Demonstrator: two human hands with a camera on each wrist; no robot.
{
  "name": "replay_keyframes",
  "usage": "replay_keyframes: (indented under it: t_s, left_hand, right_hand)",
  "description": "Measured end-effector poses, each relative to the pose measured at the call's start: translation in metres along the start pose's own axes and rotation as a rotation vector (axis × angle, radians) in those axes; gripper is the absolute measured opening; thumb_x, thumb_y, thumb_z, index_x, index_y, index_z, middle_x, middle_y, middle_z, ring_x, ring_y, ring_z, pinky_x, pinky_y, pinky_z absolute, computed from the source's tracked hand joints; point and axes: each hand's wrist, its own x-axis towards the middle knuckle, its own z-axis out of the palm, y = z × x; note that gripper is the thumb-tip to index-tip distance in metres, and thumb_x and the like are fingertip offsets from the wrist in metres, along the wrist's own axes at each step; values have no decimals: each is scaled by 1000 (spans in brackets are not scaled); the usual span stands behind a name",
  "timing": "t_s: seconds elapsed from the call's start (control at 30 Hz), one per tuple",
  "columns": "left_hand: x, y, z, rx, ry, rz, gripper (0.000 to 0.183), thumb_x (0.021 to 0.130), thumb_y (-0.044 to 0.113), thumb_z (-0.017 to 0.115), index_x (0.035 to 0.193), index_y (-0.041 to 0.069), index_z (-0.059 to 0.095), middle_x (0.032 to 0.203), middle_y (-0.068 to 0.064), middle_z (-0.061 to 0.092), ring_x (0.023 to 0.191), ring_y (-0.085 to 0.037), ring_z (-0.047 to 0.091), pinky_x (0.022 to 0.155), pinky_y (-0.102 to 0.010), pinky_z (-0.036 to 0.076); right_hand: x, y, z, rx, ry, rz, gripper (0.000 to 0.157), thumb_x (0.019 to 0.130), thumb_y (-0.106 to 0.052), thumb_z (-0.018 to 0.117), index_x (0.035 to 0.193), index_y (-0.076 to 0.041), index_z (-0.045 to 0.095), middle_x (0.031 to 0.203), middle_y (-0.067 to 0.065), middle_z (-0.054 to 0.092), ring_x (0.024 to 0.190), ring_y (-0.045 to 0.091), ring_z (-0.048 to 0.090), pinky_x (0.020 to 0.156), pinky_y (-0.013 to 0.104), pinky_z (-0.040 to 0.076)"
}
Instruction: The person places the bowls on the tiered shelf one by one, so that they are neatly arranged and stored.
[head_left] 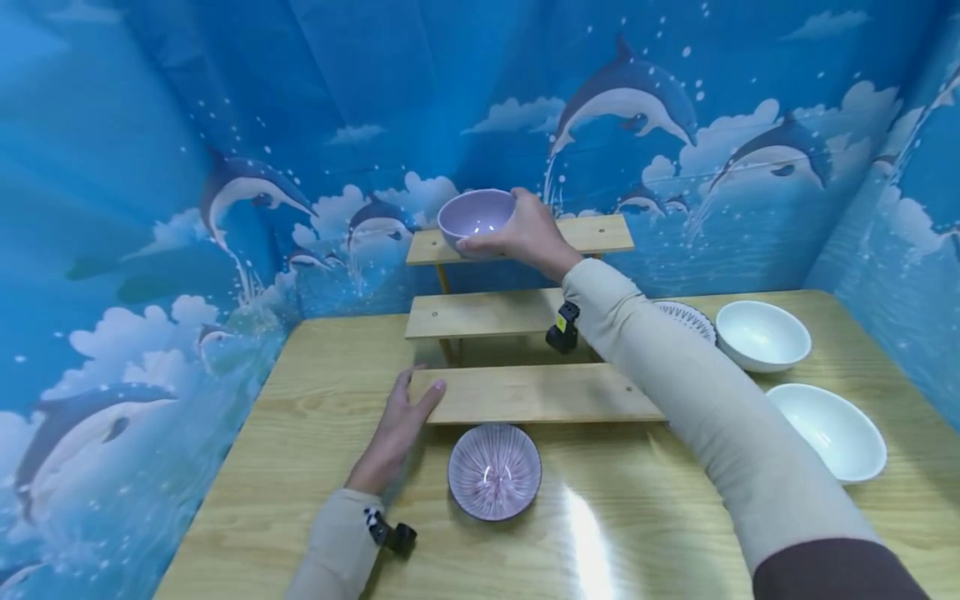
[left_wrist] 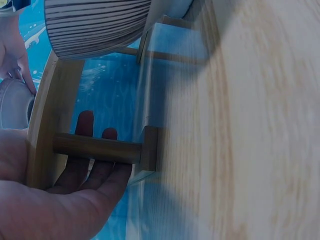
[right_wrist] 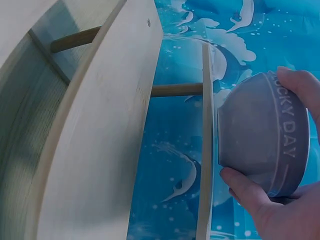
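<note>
My right hand (head_left: 531, 237) holds a glossy purple bowl (head_left: 472, 215) by its right side, at the left part of the top tier of a three-tier wooden shelf (head_left: 540, 392). Raised lettering runs round that bowl's outside (right_wrist: 255, 130) in the right wrist view. Its base is at the top board; whether they touch I cannot tell. My left hand (head_left: 397, 425) grips the left end of the lowest tier, thumb above and fingers (left_wrist: 75, 172) under the board beside a dowel leg. A purple ribbed bowl (head_left: 495, 472) sits on the table before the shelf.
Two white bowls (head_left: 765, 333) and a plate with a patterned rim (head_left: 686, 318) stand on the right of the wooden table (head_left: 330, 367); my right sleeve partly covers the plate. A blue dolphin-print cloth (head_left: 450, 100) hangs behind and at both sides.
</note>
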Motion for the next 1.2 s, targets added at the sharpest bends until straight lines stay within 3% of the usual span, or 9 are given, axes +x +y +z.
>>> replay_keyframes:
  t_s: [0.5, 0.7, 1.03, 1.2]
  left_hand:
    - [-1, 2, 0, 16, -5, -9, 82, 95, 58, 62, 159, 21, 27, 170, -11, 4, 154, -38, 5, 120, -65, 10]
    - [-1, 1, 1, 13, 13, -13, 80, 95, 55, 63, 158, 19, 29, 169, -14, 10, 153, -39, 9, 120, -65, 12]
    - [0, 0, 0, 18, 7, 3, 82, 95, 56, 62, 158, 17, 28, 168, -15, 11, 153, -39, 9, 121, -63, 12]
    - [-1, 0, 0, 18, 1, 13, 80, 96, 55, 62, 158, 17, 28, 168, -14, 11, 153, -38, 10, 121, -63, 12]
  right_hand:
    - [18, -5, 16, 57, 2, 63, 102, 73, -37, 92, 151, -5, 36, 140, 12, 52, 123, 25, 53, 98, 35, 53]
    - [21, -3, 19, 65, 0, 65, 110, 73, -38, 92, 157, -5, 28, 145, 13, 49, 127, 26, 51, 102, 36, 51]
    - [8, 1, 9, 74, -33, 14, 119, 74, -43, 90, 160, -4, 18, 153, 15, 41, 135, 27, 45, 106, 40, 48]
    - [-8, 3, -5, 37, -51, 64, 126, 73, -50, 89, 163, -8, 11, 167, 11, 21, 151, 28, 26, 117, 46, 36]
